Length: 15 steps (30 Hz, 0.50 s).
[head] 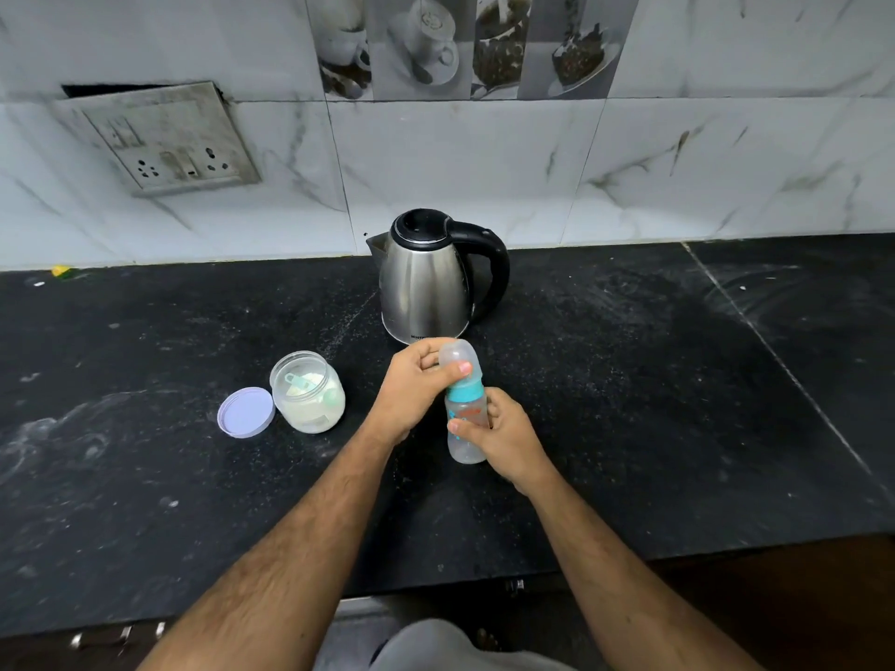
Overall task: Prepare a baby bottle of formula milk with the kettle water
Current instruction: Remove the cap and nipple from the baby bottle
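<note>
A clear baby bottle (466, 428) with a teal collar stands upright on the black counter (629, 404), just in front of the steel kettle (426, 278). My right hand (503, 438) grips the bottle's body. My left hand (416, 385) holds the clear dome cap (460, 358) on top of the bottle, thumb across its front. The kettle has a black lid and handle, the handle pointing right. An open jar of white formula powder (309, 392) with a scoop inside sits to the left.
The jar's lilac lid (246, 412) lies flat beside the jar on its left. A wall socket plate (164, 138) is on the tiled wall at the back left. The counter's front edge runs below my forearms.
</note>
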Tool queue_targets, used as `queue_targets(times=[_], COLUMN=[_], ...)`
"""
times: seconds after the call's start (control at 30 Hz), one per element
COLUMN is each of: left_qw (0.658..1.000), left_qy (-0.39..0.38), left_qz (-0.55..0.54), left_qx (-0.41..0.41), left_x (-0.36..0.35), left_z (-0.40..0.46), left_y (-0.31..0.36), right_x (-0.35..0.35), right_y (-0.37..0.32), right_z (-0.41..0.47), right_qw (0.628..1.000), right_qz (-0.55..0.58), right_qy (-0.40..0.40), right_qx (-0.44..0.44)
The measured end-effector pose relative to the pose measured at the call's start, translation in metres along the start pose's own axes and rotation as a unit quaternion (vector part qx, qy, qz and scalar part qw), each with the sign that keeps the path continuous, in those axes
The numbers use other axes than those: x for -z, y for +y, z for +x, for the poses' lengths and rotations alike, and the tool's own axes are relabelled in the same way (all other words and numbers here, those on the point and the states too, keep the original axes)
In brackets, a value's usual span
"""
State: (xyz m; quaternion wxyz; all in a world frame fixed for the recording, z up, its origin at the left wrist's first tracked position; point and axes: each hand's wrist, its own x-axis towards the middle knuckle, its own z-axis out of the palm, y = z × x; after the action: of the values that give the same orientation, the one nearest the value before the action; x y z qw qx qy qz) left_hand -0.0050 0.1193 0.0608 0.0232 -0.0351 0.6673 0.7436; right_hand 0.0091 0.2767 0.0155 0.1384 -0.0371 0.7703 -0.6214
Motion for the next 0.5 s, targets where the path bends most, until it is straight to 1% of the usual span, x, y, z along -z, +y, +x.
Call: queue_targets(times=[0.1,0.2,0.4,0.5], left_qw=[0.999,0.998,0.997,0.991], left_qy=[0.024,0.046,0.075,0.091], left_qz=[-0.026,-0.027,0.02,0.096], left_qx=[-0.013,-0.017,0.001,0.02], left_x=[-0.007,-0.011,-0.017,-0.022], left_z=[0.005,0.014,0.035,0.042], left_y=[0.005,0.007,-0.012,-0.029], right_x=[0.006,0.018,0.05,0.065], right_y=[0.01,0.017,0.016,0.013], right_z=[-0.001,-0.001,0.003,0.006], right_qw=[0.999,0.998,0.99,0.987], right_qz=[-0.025,-0.038,-0.041,-0.049], right_qy=[0.025,0.053,0.131,0.154], right_qx=[-0.013,-0.019,-0.016,-0.013])
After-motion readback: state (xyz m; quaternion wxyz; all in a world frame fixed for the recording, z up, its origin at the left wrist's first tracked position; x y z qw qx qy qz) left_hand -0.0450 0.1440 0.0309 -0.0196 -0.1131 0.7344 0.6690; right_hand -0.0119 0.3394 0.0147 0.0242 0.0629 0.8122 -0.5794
